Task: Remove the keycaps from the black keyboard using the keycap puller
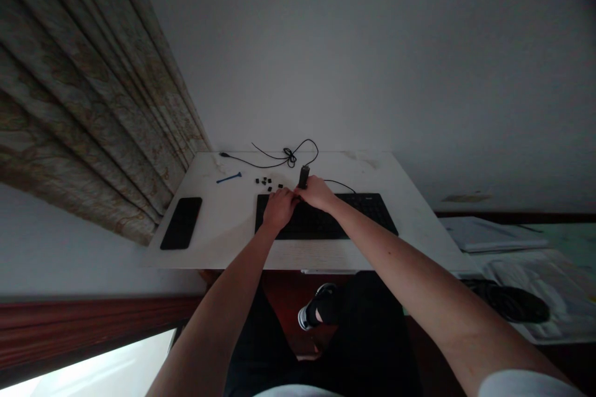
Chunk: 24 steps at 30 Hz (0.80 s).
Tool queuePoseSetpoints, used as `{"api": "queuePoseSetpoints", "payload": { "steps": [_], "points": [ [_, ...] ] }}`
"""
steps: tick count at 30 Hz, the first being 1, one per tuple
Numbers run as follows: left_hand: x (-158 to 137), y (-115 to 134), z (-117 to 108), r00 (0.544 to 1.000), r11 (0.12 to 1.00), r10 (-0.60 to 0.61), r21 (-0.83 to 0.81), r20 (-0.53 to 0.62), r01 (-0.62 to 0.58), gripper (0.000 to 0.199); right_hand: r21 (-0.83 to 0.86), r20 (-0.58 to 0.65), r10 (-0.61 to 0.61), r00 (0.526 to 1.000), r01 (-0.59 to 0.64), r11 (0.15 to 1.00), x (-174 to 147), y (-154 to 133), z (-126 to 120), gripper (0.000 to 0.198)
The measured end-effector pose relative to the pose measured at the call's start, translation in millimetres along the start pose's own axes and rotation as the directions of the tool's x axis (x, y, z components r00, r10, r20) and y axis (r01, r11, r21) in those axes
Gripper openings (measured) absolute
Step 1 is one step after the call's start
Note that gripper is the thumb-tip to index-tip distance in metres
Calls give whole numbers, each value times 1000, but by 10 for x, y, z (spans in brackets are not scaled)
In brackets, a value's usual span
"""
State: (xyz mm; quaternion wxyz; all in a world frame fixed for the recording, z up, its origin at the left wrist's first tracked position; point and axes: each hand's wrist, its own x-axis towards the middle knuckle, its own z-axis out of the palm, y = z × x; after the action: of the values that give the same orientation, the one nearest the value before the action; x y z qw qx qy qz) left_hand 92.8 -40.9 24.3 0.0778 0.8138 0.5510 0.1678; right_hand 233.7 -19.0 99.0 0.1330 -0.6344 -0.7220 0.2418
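A black keyboard lies on the white table. My right hand is closed around a short black tool, held nearly upright above the upper left part of the keyboard. Its lower end is hidden behind my fingers, and its exact kind is unclear. My left hand rests flat over the keyboard's left end, its fingertips close to the right hand. Just beyond the left hand, several small black keycaps lie loose on the table.
A thin blue tool lies left of the keycaps. A black phone sits at the table's left side. The keyboard's black cable is looped near the wall. Patterned curtains hang left; a bag and papers lie right.
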Motion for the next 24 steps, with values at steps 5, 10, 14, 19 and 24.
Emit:
{"api": "queuePoseSetpoints", "payload": {
  "steps": [5, 10, 14, 19, 24],
  "points": [
    [8, 0, -7, 1000, 1000, 23, 11, 3, -23, 22, -14, -6, -57, 998, 57, 998, -3, 51, 19, 20],
    [10, 14, -2, 1000, 999, 15, 30, 15, -16, 21, 2, -23, -89, 996, 89, 996, 8, 87, 44, 21],
    [6, 27, 6, 1000, 998, 14, 59, 23, -16, 23, 13, -37, -87, 995, 88, 996, -7, 110, 73, 21],
    [5, 26, 22, 1000, 999, 7, 42, 21, -8, 23, 77, -57, -88, 995, 92, 993, -30, 24, -54, 21],
    [28, 3, 33, 1000, 1000, -7, -27, 14, 8, 19, 60, -136, -125, 983, 134, 989, 108, -242, -478, 18]
  ]
}}
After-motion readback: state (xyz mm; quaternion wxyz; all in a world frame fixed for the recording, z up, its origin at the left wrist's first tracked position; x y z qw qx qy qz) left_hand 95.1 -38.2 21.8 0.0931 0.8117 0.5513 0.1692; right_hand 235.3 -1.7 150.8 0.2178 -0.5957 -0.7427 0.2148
